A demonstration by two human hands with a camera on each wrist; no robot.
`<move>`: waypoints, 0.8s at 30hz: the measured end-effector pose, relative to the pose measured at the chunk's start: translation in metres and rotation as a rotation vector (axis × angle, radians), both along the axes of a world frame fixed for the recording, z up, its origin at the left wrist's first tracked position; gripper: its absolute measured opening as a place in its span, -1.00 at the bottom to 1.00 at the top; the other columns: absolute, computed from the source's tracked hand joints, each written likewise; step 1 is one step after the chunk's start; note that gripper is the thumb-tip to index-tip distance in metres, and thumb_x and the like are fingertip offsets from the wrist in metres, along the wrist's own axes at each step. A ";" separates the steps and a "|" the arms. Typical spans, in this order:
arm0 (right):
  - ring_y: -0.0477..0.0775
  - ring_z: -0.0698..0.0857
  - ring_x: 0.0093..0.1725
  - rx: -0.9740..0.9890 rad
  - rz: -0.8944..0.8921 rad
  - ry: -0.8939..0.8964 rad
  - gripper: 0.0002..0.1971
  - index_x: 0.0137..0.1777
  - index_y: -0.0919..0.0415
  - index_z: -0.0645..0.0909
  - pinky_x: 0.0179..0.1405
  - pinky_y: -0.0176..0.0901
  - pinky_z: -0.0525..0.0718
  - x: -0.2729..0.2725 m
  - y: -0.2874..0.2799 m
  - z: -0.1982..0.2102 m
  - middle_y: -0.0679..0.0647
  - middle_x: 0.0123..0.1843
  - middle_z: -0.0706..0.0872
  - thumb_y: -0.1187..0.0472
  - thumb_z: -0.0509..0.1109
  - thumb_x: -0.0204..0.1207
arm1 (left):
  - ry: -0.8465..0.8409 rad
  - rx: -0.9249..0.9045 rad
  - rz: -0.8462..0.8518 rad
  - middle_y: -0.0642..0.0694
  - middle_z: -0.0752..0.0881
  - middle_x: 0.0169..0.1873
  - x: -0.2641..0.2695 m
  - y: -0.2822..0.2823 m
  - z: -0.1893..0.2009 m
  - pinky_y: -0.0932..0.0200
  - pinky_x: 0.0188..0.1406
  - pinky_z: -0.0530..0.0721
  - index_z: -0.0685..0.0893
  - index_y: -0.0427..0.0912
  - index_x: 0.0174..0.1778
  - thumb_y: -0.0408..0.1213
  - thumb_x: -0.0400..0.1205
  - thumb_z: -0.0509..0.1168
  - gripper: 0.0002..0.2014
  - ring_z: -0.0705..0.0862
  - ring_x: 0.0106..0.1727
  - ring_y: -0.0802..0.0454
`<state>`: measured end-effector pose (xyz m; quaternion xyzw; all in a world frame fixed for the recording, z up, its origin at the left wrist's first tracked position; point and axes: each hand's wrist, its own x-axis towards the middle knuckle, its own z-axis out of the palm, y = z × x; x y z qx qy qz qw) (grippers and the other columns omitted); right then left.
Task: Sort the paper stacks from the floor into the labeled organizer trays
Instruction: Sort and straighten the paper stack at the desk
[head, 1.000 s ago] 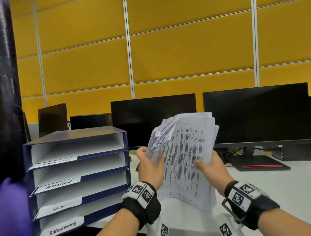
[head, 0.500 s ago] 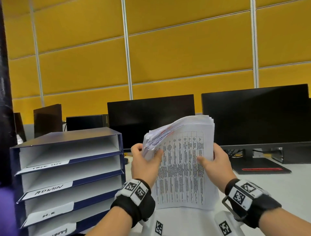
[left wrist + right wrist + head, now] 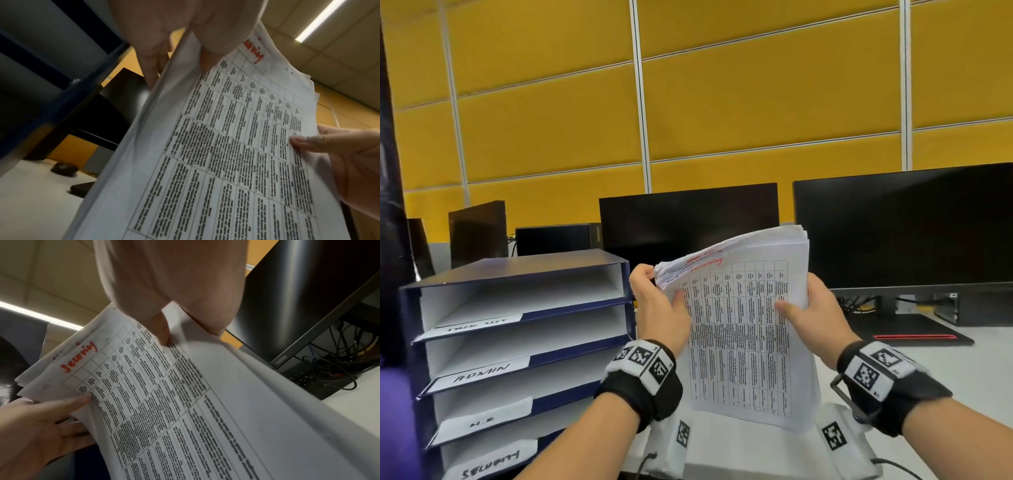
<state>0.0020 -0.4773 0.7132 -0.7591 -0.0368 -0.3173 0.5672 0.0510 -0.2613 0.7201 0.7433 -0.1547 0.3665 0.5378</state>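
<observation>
So both hands are on the paper stack (image 3: 743,329), held upright above the tabletop (image 3: 962,370): left hand (image 3: 659,308) pinches its left edge, right hand (image 3: 813,313) grips the right. The organizer trays (image 3: 524,329) sit just to the left, openings facing the person, so the left hand is nearer. Red writing looks like it matches the bottom tray's label (image 3: 493,462), I'd guess. Monitors (image 3: 893,226) crowd the back; the trays' front looks open.
</observation>
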 end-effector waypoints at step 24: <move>0.04 0.67 0.15 0.004 -0.007 0.077 -0.62 0.36 0.08 0.44 -0.02 -0.05 0.66 0.003 -0.005 0.003 0.01 0.18 0.67 0.32 0.35 0.58 | -0.146 0.059 0.089 0.05 0.68 -0.22 -0.017 0.028 0.044 0.40 -0.30 0.57 0.74 -0.08 -0.14 -0.31 0.66 0.29 -0.86 0.66 -0.11 0.07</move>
